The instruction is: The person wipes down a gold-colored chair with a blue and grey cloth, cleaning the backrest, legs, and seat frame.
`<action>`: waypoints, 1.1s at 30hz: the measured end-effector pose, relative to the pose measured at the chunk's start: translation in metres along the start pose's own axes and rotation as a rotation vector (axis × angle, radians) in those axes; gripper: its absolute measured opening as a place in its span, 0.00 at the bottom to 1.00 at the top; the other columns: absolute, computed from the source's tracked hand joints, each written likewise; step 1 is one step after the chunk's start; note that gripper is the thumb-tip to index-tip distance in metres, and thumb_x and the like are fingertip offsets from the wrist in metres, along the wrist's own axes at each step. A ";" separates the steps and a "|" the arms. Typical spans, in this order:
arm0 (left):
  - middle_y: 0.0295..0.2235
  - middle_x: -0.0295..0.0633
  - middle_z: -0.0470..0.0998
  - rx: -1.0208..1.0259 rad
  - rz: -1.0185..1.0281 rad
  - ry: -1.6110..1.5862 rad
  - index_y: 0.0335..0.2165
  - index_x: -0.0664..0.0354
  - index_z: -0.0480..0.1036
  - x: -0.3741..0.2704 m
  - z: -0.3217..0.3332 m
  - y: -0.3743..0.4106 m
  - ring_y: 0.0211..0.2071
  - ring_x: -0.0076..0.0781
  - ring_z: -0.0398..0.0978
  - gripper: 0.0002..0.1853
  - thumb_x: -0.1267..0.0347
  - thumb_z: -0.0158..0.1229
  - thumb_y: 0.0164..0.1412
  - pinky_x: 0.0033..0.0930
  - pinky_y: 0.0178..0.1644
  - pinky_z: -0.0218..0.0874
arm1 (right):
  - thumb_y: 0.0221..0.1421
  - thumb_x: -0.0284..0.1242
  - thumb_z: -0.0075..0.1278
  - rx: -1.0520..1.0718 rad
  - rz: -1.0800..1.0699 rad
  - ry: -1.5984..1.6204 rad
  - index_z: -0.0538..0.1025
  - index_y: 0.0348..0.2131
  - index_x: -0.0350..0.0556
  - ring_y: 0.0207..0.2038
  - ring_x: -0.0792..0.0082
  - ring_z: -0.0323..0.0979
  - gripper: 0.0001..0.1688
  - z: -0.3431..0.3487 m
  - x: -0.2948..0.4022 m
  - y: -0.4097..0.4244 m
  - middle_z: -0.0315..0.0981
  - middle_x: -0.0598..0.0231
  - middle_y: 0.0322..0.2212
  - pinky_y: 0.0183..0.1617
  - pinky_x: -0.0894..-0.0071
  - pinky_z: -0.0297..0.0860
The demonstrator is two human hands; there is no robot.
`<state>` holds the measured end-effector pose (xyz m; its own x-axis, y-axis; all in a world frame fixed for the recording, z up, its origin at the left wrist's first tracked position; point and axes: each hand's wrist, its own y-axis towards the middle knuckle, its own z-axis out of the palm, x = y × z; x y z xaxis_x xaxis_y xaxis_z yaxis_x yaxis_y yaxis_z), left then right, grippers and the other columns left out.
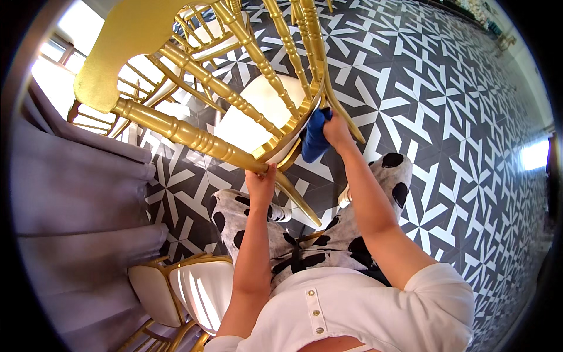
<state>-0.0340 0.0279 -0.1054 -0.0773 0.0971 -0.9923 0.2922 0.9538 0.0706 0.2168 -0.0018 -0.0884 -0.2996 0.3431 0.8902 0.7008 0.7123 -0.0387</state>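
A gold spindle-back chair (211,143) with turned posts stands before me, its back towards me. Its white seat (264,105) shows between the spindles. My left hand (261,187) grips the lower end of the left back post, just above the splayed rear leg (299,200). In my right hand (338,130) is a bunched blue cloth (316,136). The cloth touches the rear edge of the seat frame near the right back post. Part of the seat edge is hidden behind the cloth.
More gold chairs (204,33) stand beyond, near a bright window (59,50). Long greyish-mauve curtains (79,185) hang at the left. Chairs with white seats (200,290) are close together at lower left. Dark tiles with white strips cover the floor (422,88).
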 end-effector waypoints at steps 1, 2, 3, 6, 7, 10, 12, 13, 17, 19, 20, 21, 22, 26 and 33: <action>0.31 0.36 0.73 -0.018 -0.017 0.020 0.35 0.63 0.68 0.002 0.001 -0.004 0.33 0.24 0.71 0.12 0.73 0.62 0.55 0.25 0.37 0.64 | 0.54 0.34 0.47 0.001 0.036 -0.080 0.71 0.40 0.36 0.45 0.39 0.68 0.19 0.005 -0.021 -0.009 0.72 0.36 0.37 0.48 0.51 0.66; 0.31 0.36 0.73 -0.037 -0.026 0.037 0.35 0.63 0.68 0.002 0.002 -0.006 0.33 0.24 0.71 0.12 0.73 0.62 0.55 0.26 0.37 0.64 | 0.54 0.35 0.47 -0.002 0.065 -0.158 0.71 0.40 0.36 0.46 0.38 0.68 0.20 0.009 -0.043 -0.021 0.71 0.35 0.38 0.48 0.50 0.65; 0.31 0.36 0.73 -0.046 -0.024 0.045 0.35 0.63 0.67 -0.002 0.009 -0.002 0.33 0.24 0.71 0.12 0.73 0.62 0.55 0.26 0.37 0.64 | 0.54 0.37 0.48 0.061 0.120 -0.207 0.70 0.41 0.36 0.46 0.37 0.67 0.22 0.014 -0.087 -0.021 0.71 0.35 0.40 0.49 0.50 0.65; 0.31 0.37 0.73 -0.065 -0.058 0.088 0.36 0.64 0.67 -0.011 0.003 -0.005 0.33 0.25 0.71 0.13 0.73 0.62 0.54 0.26 0.36 0.65 | 0.51 0.38 0.50 0.094 0.224 -0.283 0.70 0.45 0.38 0.47 0.40 0.68 0.25 0.014 -0.098 -0.056 0.71 0.38 0.42 0.52 0.53 0.65; 0.31 0.37 0.73 -0.059 -0.069 0.097 0.36 0.64 0.67 -0.015 0.004 -0.006 0.33 0.25 0.72 0.13 0.73 0.62 0.54 0.26 0.36 0.65 | 0.51 0.38 0.51 0.067 0.210 -0.267 0.71 0.44 0.38 0.47 0.41 0.69 0.26 0.011 -0.101 -0.057 0.72 0.39 0.41 0.52 0.55 0.65; 0.32 0.38 0.73 -0.085 -0.029 0.137 0.37 0.64 0.66 -0.010 0.006 -0.005 0.34 0.26 0.72 0.14 0.73 0.62 0.54 0.27 0.38 0.64 | 0.51 0.38 0.53 -0.143 0.187 0.144 0.74 0.39 0.36 0.41 0.52 0.73 0.23 -0.006 -0.069 -0.020 0.75 0.46 0.35 0.46 0.60 0.66; 0.33 0.38 0.74 -0.119 -0.109 0.121 0.39 0.63 0.66 -0.007 0.011 -0.007 0.35 0.26 0.72 0.15 0.74 0.62 0.54 0.28 0.39 0.63 | 0.53 0.39 0.52 -0.160 0.234 0.417 0.75 0.35 0.35 0.33 0.63 0.74 0.21 -0.028 -0.038 0.018 0.76 0.55 0.29 0.38 0.65 0.67; 0.33 0.38 0.74 -0.127 -0.115 0.073 0.39 0.63 0.66 -0.009 0.013 -0.009 0.35 0.26 0.72 0.15 0.74 0.62 0.54 0.27 0.39 0.63 | 0.55 0.39 0.51 -0.110 0.258 0.567 0.76 0.33 0.36 0.29 0.69 0.73 0.20 -0.040 -0.017 0.035 0.75 0.61 0.26 0.34 0.67 0.67; 0.36 0.37 0.73 -0.124 -0.132 -0.013 0.41 0.62 0.65 -0.005 0.018 -0.020 0.38 0.26 0.72 0.17 0.76 0.61 0.54 0.27 0.41 0.63 | 0.55 0.39 0.52 -0.016 0.216 0.412 0.77 0.30 0.41 0.24 0.75 0.70 0.17 -0.057 0.030 0.072 0.73 0.68 0.22 0.29 0.72 0.66; 0.36 0.37 0.73 -0.105 -0.131 -0.054 0.42 0.62 0.65 -0.004 0.024 -0.028 0.39 0.26 0.72 0.17 0.76 0.61 0.54 0.27 0.42 0.63 | 0.54 0.39 0.53 0.051 0.236 0.489 0.78 0.30 0.44 0.24 0.76 0.70 0.16 -0.060 0.032 0.075 0.73 0.68 0.22 0.29 0.72 0.66; 0.38 0.38 0.74 -0.087 -0.111 -0.057 0.43 0.63 0.66 -0.004 0.026 -0.032 0.40 0.27 0.72 0.18 0.76 0.61 0.54 0.28 0.43 0.63 | 0.54 0.38 0.52 0.079 0.256 0.543 0.77 0.30 0.45 0.23 0.73 0.72 0.14 -0.062 0.019 0.079 0.74 0.66 0.23 0.29 0.70 0.68; 0.38 0.39 0.74 -0.072 -0.120 -0.011 0.43 0.64 0.66 -0.009 0.027 -0.036 0.40 0.27 0.72 0.17 0.76 0.61 0.54 0.28 0.43 0.63 | 0.54 0.37 0.52 0.112 0.311 0.617 0.77 0.30 0.45 0.23 0.72 0.73 0.14 -0.064 0.015 0.076 0.75 0.66 0.23 0.29 0.69 0.69; 0.38 0.39 0.74 -0.057 -0.129 0.034 0.42 0.64 0.67 -0.016 0.028 -0.041 0.39 0.27 0.72 0.17 0.76 0.61 0.54 0.28 0.42 0.63 | 0.54 0.36 0.51 0.144 0.365 0.690 0.77 0.30 0.45 0.23 0.71 0.73 0.13 -0.066 0.010 0.071 0.75 0.66 0.23 0.29 0.69 0.69; 0.37 0.40 0.75 -0.012 -0.110 0.082 0.41 0.66 0.69 -0.016 0.035 -0.058 0.38 0.28 0.73 0.15 0.77 0.61 0.54 0.29 0.42 0.63 | 0.54 0.36 0.52 0.179 0.410 0.769 0.77 0.30 0.45 0.24 0.70 0.74 0.13 -0.078 -0.002 0.058 0.76 0.66 0.24 0.31 0.66 0.72; 0.37 0.39 0.75 -0.086 0.021 0.011 0.42 0.64 0.67 0.030 -0.010 -0.041 0.37 0.26 0.73 0.20 0.78 0.63 0.49 0.26 0.38 0.65 | 0.55 0.35 0.52 0.304 0.311 0.957 0.77 0.32 0.45 0.24 0.73 0.74 0.12 -0.066 -0.016 0.019 0.75 0.66 0.24 0.29 0.73 0.71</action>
<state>-0.0584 -0.0054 -0.1370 -0.0822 0.1199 -0.9894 0.2110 0.9723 0.1003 0.2769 -0.0342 -0.0732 0.5952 0.0048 0.8035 0.4276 0.8448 -0.3217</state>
